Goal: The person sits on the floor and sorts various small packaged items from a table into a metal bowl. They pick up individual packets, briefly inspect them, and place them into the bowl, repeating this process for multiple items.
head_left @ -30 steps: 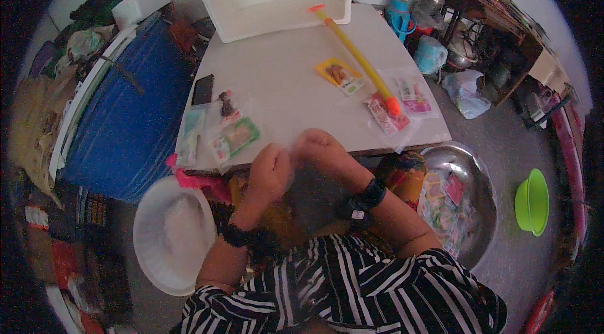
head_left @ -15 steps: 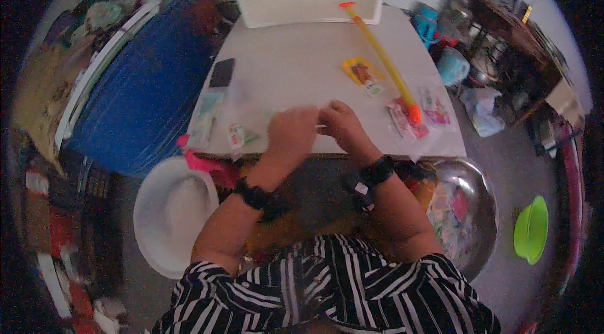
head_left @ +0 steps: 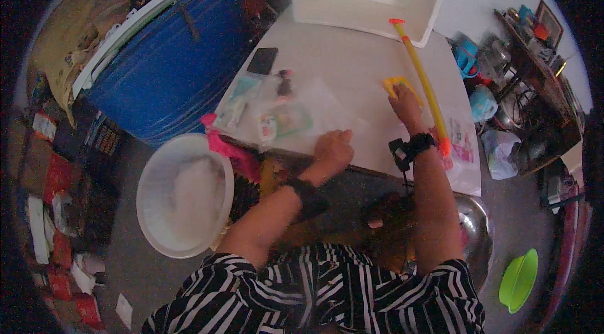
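Small yellow packet: flat on the white table, upper right of centre in the frame, partly covered by the right hand, just left of the long yellow rod. Clear plastic bag: flat, translucent, contents not discernible, at frame centre by the table's near edge, its near edge under the left hand.

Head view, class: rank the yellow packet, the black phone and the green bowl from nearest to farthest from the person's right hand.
1. Yellow packet: on the table at the fingertips of the right hand.
2. Black phone: across the table, toward its far left corner.
3. Green bowl: on the floor, lower right.
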### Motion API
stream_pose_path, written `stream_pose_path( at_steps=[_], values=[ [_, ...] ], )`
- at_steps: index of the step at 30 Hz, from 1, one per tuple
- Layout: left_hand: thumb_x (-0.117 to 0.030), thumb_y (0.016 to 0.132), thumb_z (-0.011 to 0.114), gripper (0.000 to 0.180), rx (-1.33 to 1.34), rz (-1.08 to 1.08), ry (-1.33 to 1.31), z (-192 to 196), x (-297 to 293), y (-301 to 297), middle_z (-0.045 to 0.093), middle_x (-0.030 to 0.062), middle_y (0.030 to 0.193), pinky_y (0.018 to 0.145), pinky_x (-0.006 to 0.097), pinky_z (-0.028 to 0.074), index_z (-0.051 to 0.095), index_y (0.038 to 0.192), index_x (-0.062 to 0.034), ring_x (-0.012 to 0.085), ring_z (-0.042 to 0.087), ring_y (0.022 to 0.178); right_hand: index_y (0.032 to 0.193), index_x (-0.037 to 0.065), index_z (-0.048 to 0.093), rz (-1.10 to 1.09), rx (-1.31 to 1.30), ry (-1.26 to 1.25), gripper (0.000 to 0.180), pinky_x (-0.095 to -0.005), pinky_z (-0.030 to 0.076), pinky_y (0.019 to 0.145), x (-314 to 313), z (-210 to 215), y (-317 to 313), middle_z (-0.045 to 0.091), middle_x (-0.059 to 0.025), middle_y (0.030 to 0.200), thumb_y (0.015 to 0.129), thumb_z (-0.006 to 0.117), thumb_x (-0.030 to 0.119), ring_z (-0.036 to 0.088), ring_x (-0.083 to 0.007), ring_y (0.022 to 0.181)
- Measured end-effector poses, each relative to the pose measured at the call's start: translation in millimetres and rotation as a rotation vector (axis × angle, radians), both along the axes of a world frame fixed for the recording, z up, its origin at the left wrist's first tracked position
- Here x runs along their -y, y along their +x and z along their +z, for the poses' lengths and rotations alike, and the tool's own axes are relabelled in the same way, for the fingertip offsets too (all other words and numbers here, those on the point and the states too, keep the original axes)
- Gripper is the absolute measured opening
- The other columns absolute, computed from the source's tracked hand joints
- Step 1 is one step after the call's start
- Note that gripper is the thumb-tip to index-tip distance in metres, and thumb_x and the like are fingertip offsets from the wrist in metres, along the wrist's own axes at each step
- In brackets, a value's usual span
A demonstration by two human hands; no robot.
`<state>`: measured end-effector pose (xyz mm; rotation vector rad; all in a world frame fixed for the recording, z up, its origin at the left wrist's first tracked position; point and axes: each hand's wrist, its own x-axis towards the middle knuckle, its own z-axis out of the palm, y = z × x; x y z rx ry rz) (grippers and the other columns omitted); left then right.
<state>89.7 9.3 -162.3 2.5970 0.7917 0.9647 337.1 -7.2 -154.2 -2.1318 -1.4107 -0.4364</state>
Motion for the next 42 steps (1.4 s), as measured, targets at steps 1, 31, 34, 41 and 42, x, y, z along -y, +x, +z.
stream_pose_path(
  at_steps=[1,31,34,41,42],
  values=[
    [-0.01,0.06,0.045,0.022,0.002,0.021,0.0,-1.2,0.7,-0.7,0.052,0.0125,0.07,0.058,0.042,0.038,0.05,0.081,-0.0054,0.0303,0.049,0.067,0.102,0.003,0.046,-0.026,-0.084,-0.167,0.04,-0.0323,0.035,0.081,-2.1,12.1,-1.2,0.044,-0.0142,0.105,0.067,0.053,0.022,0.044,-0.025,0.097],
    [-0.011,0.059,0.045,0.016,-0.137,0.029,-0.114,12.9,4.6,-1.0,0.05,0.0145,0.071,0.062,0.043,0.038,0.05,0.074,-0.0046,0.0318,0.048,0.07,0.119,0.021,0.027,0.166,-0.169,-0.33,0.067,-0.0399,0.04,0.074,76.0,46.1,-126.1,0.033,-0.0064,0.121,0.058,0.057,0.021,0.048,-0.0275,0.091],
    [-0.012,0.06,0.045,0.021,-0.12,0.03,-0.129,14.8,4.7,-2.9,0.051,0.0147,0.075,0.063,0.042,0.038,0.052,0.079,-0.005,0.0318,0.049,0.073,0.12,0.02,0.025,0.154,-0.119,-0.269,0.069,-0.0403,0.042,0.069,83.1,39.5,-132.3,0.036,-0.0093,0.117,0.059,0.057,0.022,0.051,-0.0278,0.086],
    [-0.01,0.063,0.048,0.025,0.245,0.091,-0.313,2.0,-10.1,-6.9,0.052,0.0154,0.08,0.067,0.038,0.04,0.049,0.087,-0.0026,0.0317,0.049,0.077,0.094,0.004,0.048,0.073,-0.176,-0.434,0.041,-0.0393,0.031,0.081,102.4,28.9,-149.2,0.047,-0.0118,0.103,0.063,0.057,0.03,0.04,-0.0253,0.102],
    [-0.01,0.063,0.048,0.025,0.298,0.102,-0.378,5.1,-12.3,-7.9,0.052,0.0155,0.081,0.067,0.038,0.04,0.049,0.087,-0.0025,0.0317,0.049,0.077,0.093,0.004,0.048,0.102,-0.152,-0.379,0.04,-0.0394,0.031,0.081,107.3,26.1,-149.8,0.047,-0.0115,0.103,0.063,0.057,0.03,0.04,-0.0252,0.102]
  ],
)
